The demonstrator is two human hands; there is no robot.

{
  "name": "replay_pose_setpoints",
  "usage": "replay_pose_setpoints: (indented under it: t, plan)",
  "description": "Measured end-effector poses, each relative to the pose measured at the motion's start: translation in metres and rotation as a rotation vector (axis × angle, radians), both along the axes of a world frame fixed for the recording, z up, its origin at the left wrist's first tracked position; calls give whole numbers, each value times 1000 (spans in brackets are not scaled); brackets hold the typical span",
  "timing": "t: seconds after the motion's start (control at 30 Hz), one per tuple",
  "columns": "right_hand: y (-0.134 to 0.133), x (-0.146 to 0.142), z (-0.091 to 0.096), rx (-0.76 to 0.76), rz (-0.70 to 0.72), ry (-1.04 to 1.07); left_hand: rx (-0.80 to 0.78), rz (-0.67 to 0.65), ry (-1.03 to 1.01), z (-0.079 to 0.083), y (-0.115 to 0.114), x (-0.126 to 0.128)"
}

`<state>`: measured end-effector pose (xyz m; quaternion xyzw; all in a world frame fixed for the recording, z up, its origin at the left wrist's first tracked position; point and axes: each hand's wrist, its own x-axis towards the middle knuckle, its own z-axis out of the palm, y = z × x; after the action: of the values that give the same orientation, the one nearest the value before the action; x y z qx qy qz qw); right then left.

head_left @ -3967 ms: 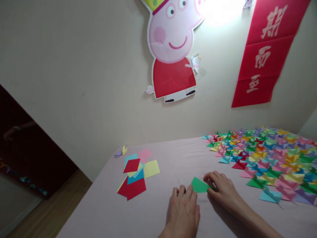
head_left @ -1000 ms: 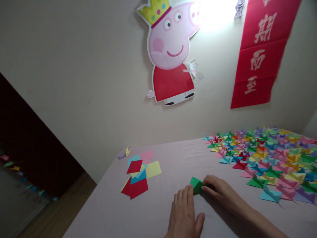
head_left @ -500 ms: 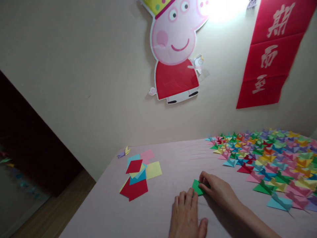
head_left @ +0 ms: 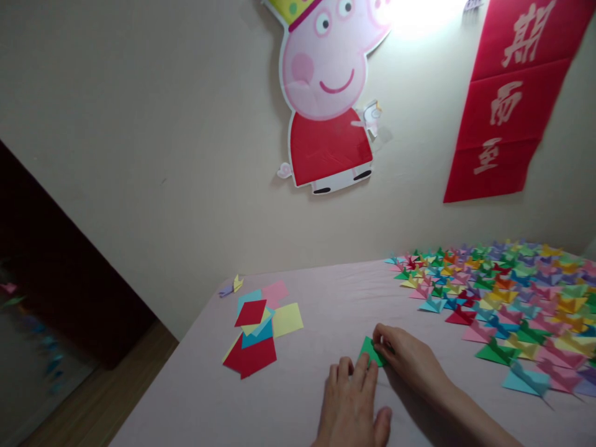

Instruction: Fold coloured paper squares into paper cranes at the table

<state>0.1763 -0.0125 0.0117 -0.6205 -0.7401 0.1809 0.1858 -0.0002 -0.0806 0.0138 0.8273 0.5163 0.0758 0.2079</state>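
Note:
A small folded green paper [head_left: 369, 350] lies on the pink tabletop [head_left: 326, 304] in front of me. My left hand [head_left: 351, 403] lies flat, fingers stretched out, its fingertips touching the paper's near edge. My right hand [head_left: 407, 360] rests on the paper's right side, fingers curled and pressing it down; part of the paper is hidden beneath them.
A loose heap of coloured paper squares [head_left: 256, 329], red, blue, yellow and pink, lies to the left. Several folded paper cranes [head_left: 507, 298] cover the right of the table. Two tiny folded pieces [head_left: 231, 287] sit at the far left corner. A cartoon pig cutout [head_left: 326, 93] and red banner [head_left: 503, 99] hang on the wall.
The green paper went from a wider flat triangle to a smaller folded shape. My right hand shifted slightly left over it; my left hand stayed flat beside it.

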Motion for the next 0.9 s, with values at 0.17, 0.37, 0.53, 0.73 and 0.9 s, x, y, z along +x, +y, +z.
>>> replay_pose_setpoints:
  t: [0.17, 0.37, 0.53, 0.73, 0.9]
  plan:
    - [-1, 1, -4, 18, -14, 18, 16, -12, -2, 8, 2, 1]
    - [-2, 0, -3, 24, -20, 15, 34, -21, 32, 11, 4, 4]
    - [-3, -1, -1, 27, -22, -5, 60, -18, 35, 9, 6, 4]
    - [-3, -3, -2, 7, -32, -49, 112, -58, 67, 10, 8, 4]
    - [-2, -5, -6, 13, -45, -75, 102, -61, 72, 7, 11, 5]
